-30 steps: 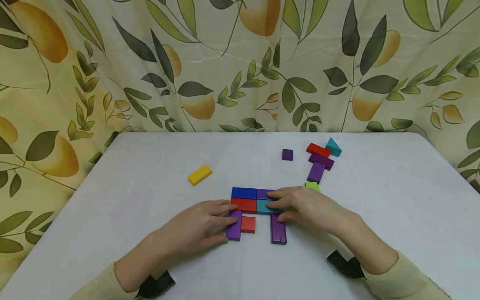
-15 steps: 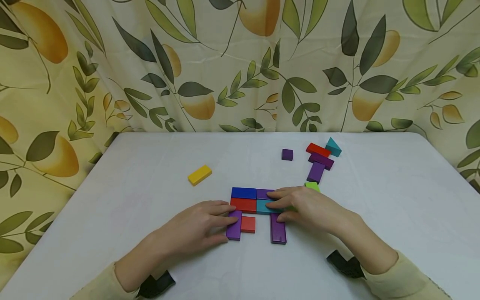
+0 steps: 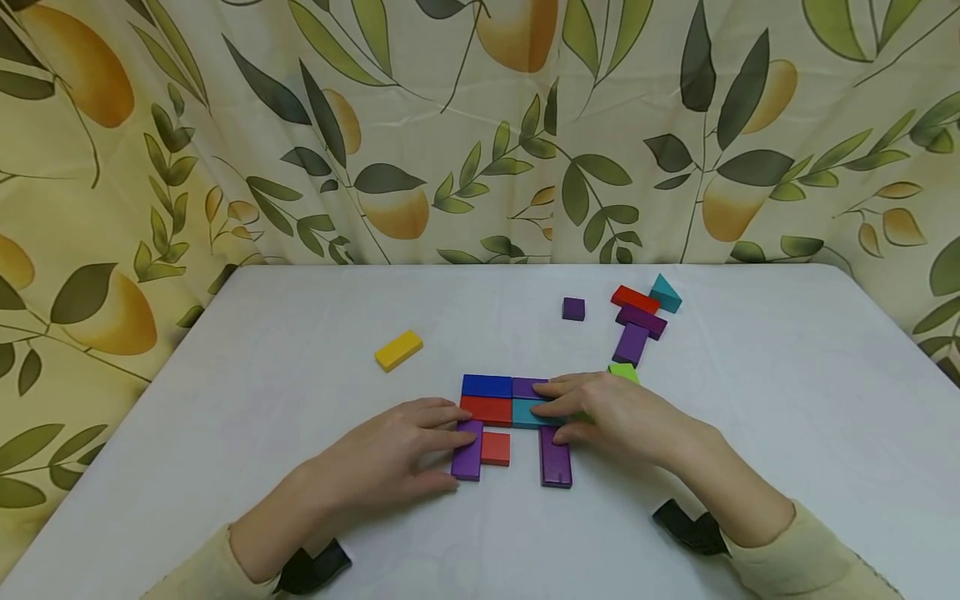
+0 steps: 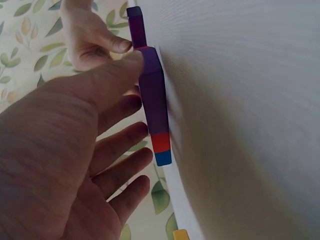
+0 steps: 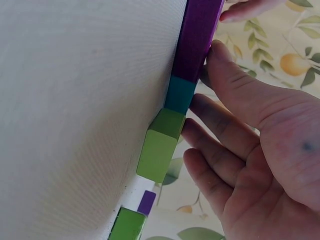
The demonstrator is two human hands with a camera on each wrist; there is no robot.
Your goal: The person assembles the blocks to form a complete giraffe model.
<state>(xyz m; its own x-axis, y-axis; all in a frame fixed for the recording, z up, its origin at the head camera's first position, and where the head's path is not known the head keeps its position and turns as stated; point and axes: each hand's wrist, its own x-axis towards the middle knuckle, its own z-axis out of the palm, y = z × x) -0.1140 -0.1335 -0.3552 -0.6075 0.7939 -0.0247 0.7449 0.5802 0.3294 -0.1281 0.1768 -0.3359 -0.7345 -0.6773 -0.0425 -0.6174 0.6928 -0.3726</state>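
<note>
My left hand (image 3: 401, 450) touches the upright purple block (image 3: 467, 450) at the left of a flat block arrangement, its fingers relaxed. In the left wrist view the thumb rests at that block's near end. Above it lie a red block (image 3: 486, 410) and a blue block (image 3: 487, 386). My right hand (image 3: 626, 412) rests its fingertips on a small purple block (image 3: 528, 387), a teal block (image 3: 527, 412) and a long purple block (image 3: 556, 462). A green block (image 5: 160, 150) joins the teal one, mostly hidden by the hand in the head view. A small red block (image 3: 496, 449) touches the left purple block.
Behind the arrangement lie a yellow block (image 3: 399, 350) and a purple cube (image 3: 573, 309). A loose cluster at the back right has a red block (image 3: 635, 299), a teal triangle (image 3: 666, 293), purple blocks (image 3: 632, 343) and a lime block (image 3: 624, 372). A patterned curtain (image 3: 480, 125) hangs behind.
</note>
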